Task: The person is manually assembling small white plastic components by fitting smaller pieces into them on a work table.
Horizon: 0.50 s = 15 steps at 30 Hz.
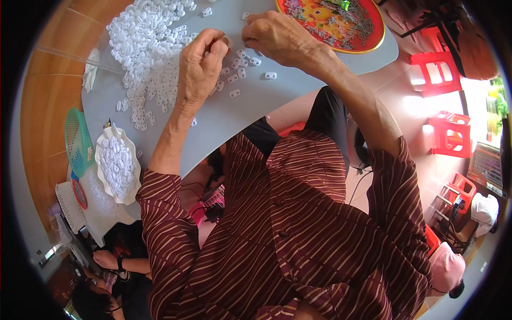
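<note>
My left hand (pixel 201 66) is above the grey table (pixel 229 114), with its thumb and fingers pinched together. Just to its right, my right hand (pixel 274 37) is also closed in a pinch, fingertips pointing toward the left hand. Whatever sits between the fingers of either hand is too small or hidden to name. Small white plastic pieces with two holes lie in a big heap (pixel 141 42) left of my hands. Several loose white pieces (pixel 271 76) are scattered beneath and between them. Beyond my right forearm stands a round red tray (pixel 382 33) holding many small grey metal pins (pixel 362 29).
A scalloped white dish (pixel 100 154) full of white pieces stands at the table's left, beside a green basket (pixel 76 141). Red stools (pixel 450 136) stand on the floor at right. A co-worker's hand (pixel 106 260) shows at lower left. The table edge runs below my forearms.
</note>
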Available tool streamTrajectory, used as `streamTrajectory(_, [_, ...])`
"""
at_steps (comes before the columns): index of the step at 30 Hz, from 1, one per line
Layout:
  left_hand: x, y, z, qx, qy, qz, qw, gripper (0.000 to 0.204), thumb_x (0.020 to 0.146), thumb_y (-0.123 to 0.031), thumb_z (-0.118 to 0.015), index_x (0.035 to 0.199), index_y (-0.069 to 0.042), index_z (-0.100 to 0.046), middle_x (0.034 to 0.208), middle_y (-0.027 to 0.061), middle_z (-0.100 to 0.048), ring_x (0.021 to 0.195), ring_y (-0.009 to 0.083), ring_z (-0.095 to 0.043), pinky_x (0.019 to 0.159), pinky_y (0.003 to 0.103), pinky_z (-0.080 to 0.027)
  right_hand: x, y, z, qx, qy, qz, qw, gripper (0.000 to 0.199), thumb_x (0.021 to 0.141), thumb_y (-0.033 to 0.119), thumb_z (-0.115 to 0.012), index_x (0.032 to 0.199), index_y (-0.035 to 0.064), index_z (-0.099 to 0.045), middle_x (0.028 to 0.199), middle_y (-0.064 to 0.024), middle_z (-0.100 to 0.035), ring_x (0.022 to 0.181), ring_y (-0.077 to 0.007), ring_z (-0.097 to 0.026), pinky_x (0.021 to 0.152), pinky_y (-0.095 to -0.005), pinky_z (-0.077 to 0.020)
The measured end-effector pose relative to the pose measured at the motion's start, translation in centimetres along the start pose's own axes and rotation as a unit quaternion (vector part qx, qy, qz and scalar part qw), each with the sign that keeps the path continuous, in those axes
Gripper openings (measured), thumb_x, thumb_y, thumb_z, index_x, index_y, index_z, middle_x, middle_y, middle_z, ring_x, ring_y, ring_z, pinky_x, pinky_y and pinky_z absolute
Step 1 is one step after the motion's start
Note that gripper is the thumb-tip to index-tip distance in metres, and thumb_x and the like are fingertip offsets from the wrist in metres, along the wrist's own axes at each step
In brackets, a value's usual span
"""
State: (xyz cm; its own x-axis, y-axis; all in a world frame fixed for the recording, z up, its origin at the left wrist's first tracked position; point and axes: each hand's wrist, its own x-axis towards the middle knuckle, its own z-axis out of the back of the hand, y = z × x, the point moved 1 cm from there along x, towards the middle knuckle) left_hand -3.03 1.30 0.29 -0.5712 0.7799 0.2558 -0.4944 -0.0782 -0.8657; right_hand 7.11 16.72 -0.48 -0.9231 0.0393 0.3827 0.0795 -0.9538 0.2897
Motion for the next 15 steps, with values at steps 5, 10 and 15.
streamTrajectory(5, [0.8,0.8,-0.5,0.172,-0.003,-0.189,0.967,0.007,0.079,-0.003,-0.058,0.084,0.001,-0.058,0.078,0.0129,-0.061,0.076,0.0274,-0.058,0.07,0.036,-0.046,0.5,-0.7,0.5,0.077,-0.078,-0.03,0.994,0.012,0.078,0.009,-0.062,0.085,0.003,-0.069,0.078,-0.0159,-0.065,0.071,-0.0312,-0.064,0.063,-0.0395,-0.0509])
streamTrajectory(10, [1.5,1.2,-1.1,0.266,0.042,-0.229,0.935,0.008,0.077,-0.002,-0.06,0.084,0.0,-0.058,0.078,0.014,-0.056,0.081,0.0325,-0.051,0.076,0.041,-0.043,0.0,-0.3,1.8,0.27,-0.085,-0.158,0.946,0.016,0.083,0.015,-0.063,0.09,0.0017,-0.069,0.074,-0.0102,-0.067,0.06,-0.0157,-0.061,0.057,-0.0297,-0.0488])
streamTrajectory(15, [1.7,0.4,-0.8,0.255,0.013,-0.244,0.936,0.007,0.079,-0.004,-0.059,0.084,0.0,-0.058,0.078,0.0134,-0.057,0.08,0.0293,-0.052,0.075,0.039,-0.043,-0.9,0.1,1.3,0.529,-0.09,-0.226,0.813,0.023,0.091,0.018,-0.06,0.093,-0.0033,-0.066,0.074,-0.0031,-0.065,0.06,-0.0043,-0.052,0.055,-0.0198,-0.0476])
